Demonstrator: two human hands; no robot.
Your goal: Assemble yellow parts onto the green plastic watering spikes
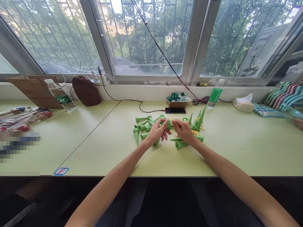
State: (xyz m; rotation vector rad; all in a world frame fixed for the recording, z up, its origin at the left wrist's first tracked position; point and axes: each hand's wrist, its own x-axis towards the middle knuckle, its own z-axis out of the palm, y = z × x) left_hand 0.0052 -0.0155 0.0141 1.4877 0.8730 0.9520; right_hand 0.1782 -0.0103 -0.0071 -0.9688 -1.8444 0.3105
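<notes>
Both my hands meet over a pile of green plastic watering spikes in the middle of the table. My left hand [156, 130] is closed in a pinch, with a green spike [169, 125] at its fingertips. Facing it, my right hand [184, 130] has its fingers pinched together beside that spike; whatever they hold is too small and hidden to name. Around the hands lie several more hollow, ribbed spikes, one at the left [136, 135] and one under the right wrist [181, 145]. A spike [201, 118] points upward at right, among small yellow plastic pieces [196, 133].
Behind the pile are a black phone [175, 110] on a cable and a small box [178, 103]. Water bottles [215, 94] [62, 97], a tissue box [243, 104] and hangers [282, 96] stand along the back. Another person's hand [298, 123] shows at far right.
</notes>
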